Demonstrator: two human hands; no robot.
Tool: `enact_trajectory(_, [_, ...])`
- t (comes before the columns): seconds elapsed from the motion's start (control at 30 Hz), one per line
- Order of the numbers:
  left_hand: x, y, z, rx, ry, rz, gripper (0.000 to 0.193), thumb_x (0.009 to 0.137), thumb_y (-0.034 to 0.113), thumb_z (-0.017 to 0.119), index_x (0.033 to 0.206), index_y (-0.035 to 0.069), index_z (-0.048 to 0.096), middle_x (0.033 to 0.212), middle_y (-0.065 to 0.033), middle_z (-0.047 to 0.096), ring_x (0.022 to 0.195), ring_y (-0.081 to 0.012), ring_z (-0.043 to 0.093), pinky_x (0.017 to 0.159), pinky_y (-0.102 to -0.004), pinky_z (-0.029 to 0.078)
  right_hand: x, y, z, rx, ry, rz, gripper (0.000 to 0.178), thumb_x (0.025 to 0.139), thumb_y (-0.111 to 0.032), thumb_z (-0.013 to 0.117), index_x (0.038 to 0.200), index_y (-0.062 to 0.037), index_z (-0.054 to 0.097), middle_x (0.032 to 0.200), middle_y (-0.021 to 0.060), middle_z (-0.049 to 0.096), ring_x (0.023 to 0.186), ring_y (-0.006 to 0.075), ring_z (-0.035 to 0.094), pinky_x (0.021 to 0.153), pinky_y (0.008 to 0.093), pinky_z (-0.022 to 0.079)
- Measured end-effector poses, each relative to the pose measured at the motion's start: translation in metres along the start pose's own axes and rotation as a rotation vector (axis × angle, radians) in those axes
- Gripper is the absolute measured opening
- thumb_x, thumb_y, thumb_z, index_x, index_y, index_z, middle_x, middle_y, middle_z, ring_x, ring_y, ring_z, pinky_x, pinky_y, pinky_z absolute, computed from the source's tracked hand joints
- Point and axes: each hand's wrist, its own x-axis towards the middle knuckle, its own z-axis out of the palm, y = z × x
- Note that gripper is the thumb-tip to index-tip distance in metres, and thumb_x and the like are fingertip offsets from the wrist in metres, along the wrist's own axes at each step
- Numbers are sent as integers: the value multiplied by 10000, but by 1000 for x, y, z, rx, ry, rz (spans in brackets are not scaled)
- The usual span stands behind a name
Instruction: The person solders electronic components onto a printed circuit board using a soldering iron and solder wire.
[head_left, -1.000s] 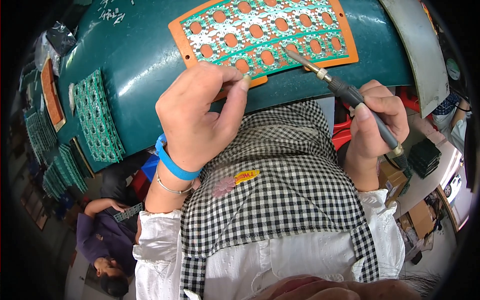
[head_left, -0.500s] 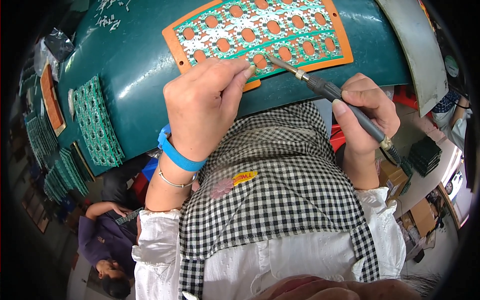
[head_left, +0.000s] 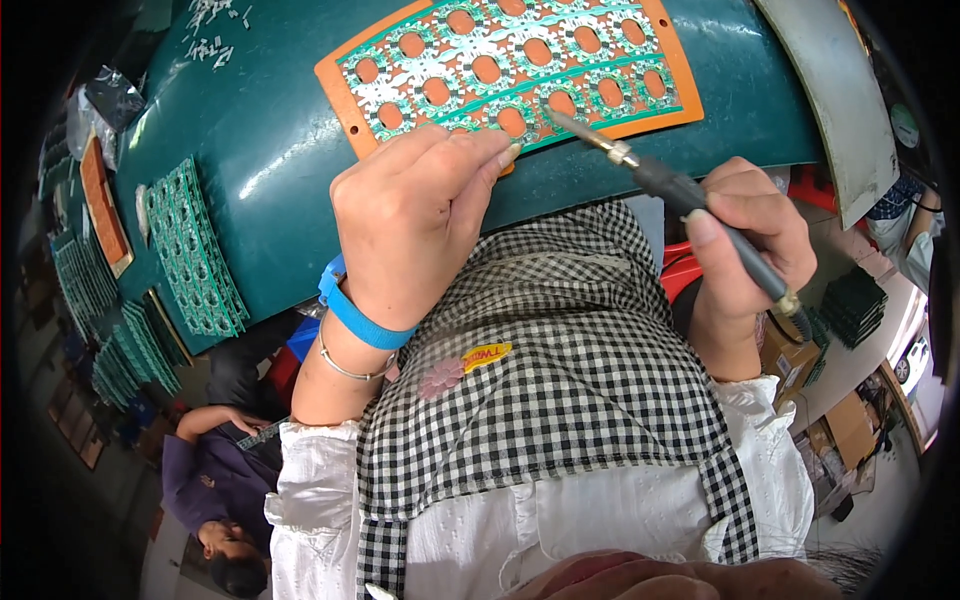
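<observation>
My right hand (head_left: 755, 235) grips a soldering iron (head_left: 668, 187) by its dark handle. The iron's metal tip reaches the nearest row of a green circuit board panel (head_left: 592, 68) with round cut-outs. This panel lies in an orange tray (head_left: 686, 75) on the green table. Closed in a pinch, my left hand (head_left: 420, 205) is at the panel's near edge, thumb and forefinger pressed together. What sits between those fingertips is too small to make out. A blue wristband (head_left: 368, 322) is around my left wrist.
On the table's left lies a stack of circuit board panels (head_left: 195, 250), with an orange board (head_left: 107, 205) beyond it. Small white parts (head_left: 208, 48) are scattered at the far left. A curved grey panel (head_left: 832, 100) borders the right side. Another person (head_left: 215, 480) sits at lower left.
My right hand and the iron have shifted slightly right and nearer to me. The iron's tip is now further right along the row. My left hand has moved slightly right, still pinched.
</observation>
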Motion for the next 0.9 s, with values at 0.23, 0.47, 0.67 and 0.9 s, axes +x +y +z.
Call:
enact_trajectory(0.23, [3,-4,14,-21,45,44,148,735,58,786,855,76,703,674,-75,623,591,-244,617,510,-343,484,-1,4,-6,-2,-10,53,176,669,110,730,787,52,613,683,115,618,572,179,572,527,276,429])
enact_trajectory(0.47, [6,-1,16,12,-10,16,128,747,73,777,849,73,700,687,-76,632,600,-252,614,526,-348,490,1,3,-4,-23,-66,18,195,649,102,749,777,48,612,646,117,611,535,191,576,495,281,428])
enact_trajectory(0.67, [2,15,4,-34,-44,-58,150,737,30,785,815,55,658,679,-57,618,588,-210,610,528,-310,485,1,0,-4,-78,-53,15,183,665,102,740,780,49,609,645,116,610,530,188,567,496,287,428])
enact_trajectory(0.9, [9,17,-3,-127,30,-81,131,767,-20,757,814,31,647,696,-81,622,581,-177,616,539,-267,488,-4,3,-17,108,127,70,142,712,107,699,804,50,607,700,107,610,602,164,541,546,268,394])
